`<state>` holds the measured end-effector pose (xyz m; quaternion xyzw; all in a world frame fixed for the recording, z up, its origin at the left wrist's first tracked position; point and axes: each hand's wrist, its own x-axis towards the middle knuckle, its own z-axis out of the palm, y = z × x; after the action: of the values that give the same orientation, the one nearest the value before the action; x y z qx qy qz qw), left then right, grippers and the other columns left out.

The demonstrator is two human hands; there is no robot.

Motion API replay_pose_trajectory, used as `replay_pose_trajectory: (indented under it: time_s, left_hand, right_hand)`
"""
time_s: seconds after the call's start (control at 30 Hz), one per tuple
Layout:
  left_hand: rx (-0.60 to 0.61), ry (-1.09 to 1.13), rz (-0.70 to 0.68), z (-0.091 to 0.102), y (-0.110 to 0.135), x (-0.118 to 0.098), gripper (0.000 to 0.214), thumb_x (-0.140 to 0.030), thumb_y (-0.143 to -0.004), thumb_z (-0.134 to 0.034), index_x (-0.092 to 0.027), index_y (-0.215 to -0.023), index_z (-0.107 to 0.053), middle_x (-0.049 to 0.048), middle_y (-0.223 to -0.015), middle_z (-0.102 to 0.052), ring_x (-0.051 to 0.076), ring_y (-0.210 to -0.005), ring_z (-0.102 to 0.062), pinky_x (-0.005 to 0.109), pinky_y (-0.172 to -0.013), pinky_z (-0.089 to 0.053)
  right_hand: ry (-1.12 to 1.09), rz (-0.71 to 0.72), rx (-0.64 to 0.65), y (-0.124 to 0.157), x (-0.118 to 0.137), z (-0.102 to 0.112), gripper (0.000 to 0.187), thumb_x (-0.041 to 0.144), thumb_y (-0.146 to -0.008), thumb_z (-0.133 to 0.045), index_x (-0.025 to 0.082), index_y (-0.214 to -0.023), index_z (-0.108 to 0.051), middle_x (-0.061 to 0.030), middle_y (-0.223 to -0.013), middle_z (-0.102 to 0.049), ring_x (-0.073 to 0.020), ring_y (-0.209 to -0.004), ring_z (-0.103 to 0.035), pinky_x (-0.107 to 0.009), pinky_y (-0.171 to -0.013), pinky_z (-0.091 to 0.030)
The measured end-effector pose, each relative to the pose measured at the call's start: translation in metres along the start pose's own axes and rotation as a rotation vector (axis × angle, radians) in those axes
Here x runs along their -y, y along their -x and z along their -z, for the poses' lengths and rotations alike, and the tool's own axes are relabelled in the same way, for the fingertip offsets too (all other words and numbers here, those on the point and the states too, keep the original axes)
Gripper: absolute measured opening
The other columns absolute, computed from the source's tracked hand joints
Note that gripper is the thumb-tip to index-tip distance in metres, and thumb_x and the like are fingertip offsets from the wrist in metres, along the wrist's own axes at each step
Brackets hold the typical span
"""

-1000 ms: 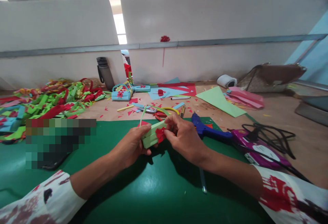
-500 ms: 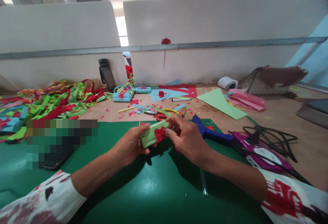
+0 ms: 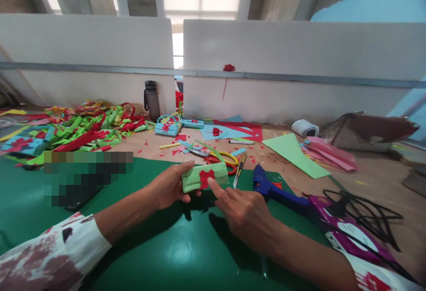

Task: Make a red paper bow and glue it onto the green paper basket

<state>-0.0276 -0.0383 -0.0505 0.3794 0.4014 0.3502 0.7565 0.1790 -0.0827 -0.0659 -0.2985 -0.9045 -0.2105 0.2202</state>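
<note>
My left hand (image 3: 169, 185) grips the left end of a small green paper box (image 3: 191, 179) and holds it a little above the green cutting mat (image 3: 186, 246). A red paper flower (image 3: 207, 176) sits on the box's front face. My right hand (image 3: 242, 211) is below and to the right of the box. Its index finger is stretched out and touches the box just under the flower; its other fingers are curled and hold nothing.
A blue glue gun (image 3: 273, 189) and purple packet (image 3: 346, 233) with black cord lie right of the mat. Scissors (image 3: 219, 158), a cutter (image 3: 240, 167), paper scraps, a blue paper basket (image 3: 168, 127), a dark bottle (image 3: 152, 100) and a pile of coloured strips (image 3: 73, 129) lie beyond.
The box has been turned so its flowered face points at me. My right hand has let go of it and dropped lower, with only the index finger on it. The camera has tilted upward.
</note>
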Motion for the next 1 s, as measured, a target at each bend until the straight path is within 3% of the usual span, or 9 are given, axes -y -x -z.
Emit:
replay_pose_trajectory:
  time_s: [0.13,0.43,0.6,0.7,0.77,0.83,0.93,1.0]
  left_hand:
    - [0.024,-0.024,-0.001,0.000,-0.001,0.000,0.035,-0.037,-0.093,-0.044,-0.009,-0.105,-0.061,0.0080,-0.081,-0.066,0.016,-0.058,-0.064,0.017,-0.034,-0.045]
    - [0.041,-0.048,0.021,0.001,0.001,0.001,0.032,-0.033,-0.092,-0.045,-0.010,-0.105,-0.062,0.0083,-0.078,-0.068,0.015,-0.054,-0.063,0.017,-0.033,-0.044]
    - [0.034,-0.051,0.025,0.001,0.002,0.001,0.031,-0.034,-0.092,-0.048,-0.010,-0.105,-0.062,0.0081,-0.078,-0.068,0.015,-0.054,-0.063,0.017,-0.033,-0.044]
    - [0.026,-0.045,0.027,0.001,0.002,0.001,0.031,-0.035,-0.092,-0.047,-0.009,-0.102,-0.062,0.0084,-0.076,-0.068,0.015,-0.054,-0.063,0.017,-0.033,-0.043]
    - [0.016,-0.038,0.022,0.000,0.002,0.001,0.031,-0.035,-0.092,-0.046,-0.010,-0.101,-0.061,0.0084,-0.076,-0.067,0.015,-0.055,-0.064,0.017,-0.033,-0.044]
    - [0.006,-0.033,0.001,-0.003,0.002,0.002,0.030,-0.035,-0.092,-0.045,-0.011,-0.100,-0.061,0.0081,-0.078,-0.067,0.015,-0.055,-0.064,0.018,-0.034,-0.044]
    - [-0.002,-0.042,-0.052,-0.007,0.004,0.006,0.028,-0.034,-0.092,-0.045,-0.012,-0.098,-0.061,0.0066,-0.076,-0.065,0.014,-0.056,-0.063,0.017,-0.036,-0.045]
    - [0.001,-0.058,-0.084,-0.010,0.005,0.008,0.027,-0.034,-0.091,-0.046,-0.012,-0.098,-0.061,0.0060,-0.075,-0.064,0.014,-0.057,-0.062,0.017,-0.037,-0.045]
  right_hand:
    - [0.052,-0.007,0.033,-0.001,0.000,-0.001,0.056,-0.002,-0.076,-0.038,0.006,-0.131,-0.047,-0.0023,-0.064,-0.060,-0.0178,-0.049,-0.058,-0.031,-0.044,-0.031]
    - [0.065,-0.040,0.056,0.000,0.000,-0.004,0.054,0.001,-0.077,-0.042,0.008,-0.131,-0.049,-0.0022,-0.066,-0.062,-0.0173,-0.051,-0.059,-0.030,-0.046,-0.029]
    - [0.053,-0.017,0.002,-0.001,-0.002,-0.003,0.051,-0.002,-0.079,-0.037,0.009,-0.127,-0.053,-0.0026,-0.064,-0.061,-0.0168,-0.048,-0.056,-0.029,-0.045,-0.030]
    - [-0.039,-0.030,-0.120,-0.002,-0.004,-0.003,0.036,0.004,-0.087,-0.039,0.008,-0.118,-0.057,-0.0046,-0.069,-0.064,-0.0167,-0.055,-0.059,-0.028,-0.049,-0.036]
    - [-0.171,-0.105,-0.219,-0.005,-0.006,0.000,0.022,0.012,-0.090,-0.046,0.010,-0.106,-0.061,-0.0055,-0.073,-0.065,-0.0159,-0.061,-0.060,-0.026,-0.054,-0.040]
    - [-0.342,-0.268,-0.252,-0.008,-0.008,0.003,0.011,0.017,-0.089,-0.053,0.013,-0.092,-0.062,-0.0026,-0.069,-0.064,-0.0131,-0.059,-0.058,-0.024,-0.056,-0.041]
    - [-0.542,-0.540,-0.189,-0.014,-0.010,0.009,0.008,0.021,-0.086,-0.055,0.017,-0.081,-0.060,0.0045,-0.055,-0.053,-0.0093,-0.046,-0.048,-0.022,-0.049,-0.037]
    - [-0.601,-0.628,-0.146,-0.016,-0.010,0.010,0.007,0.022,-0.085,-0.055,0.017,-0.081,-0.059,0.0065,-0.051,-0.049,-0.0092,-0.044,-0.045,-0.023,-0.046,-0.035]
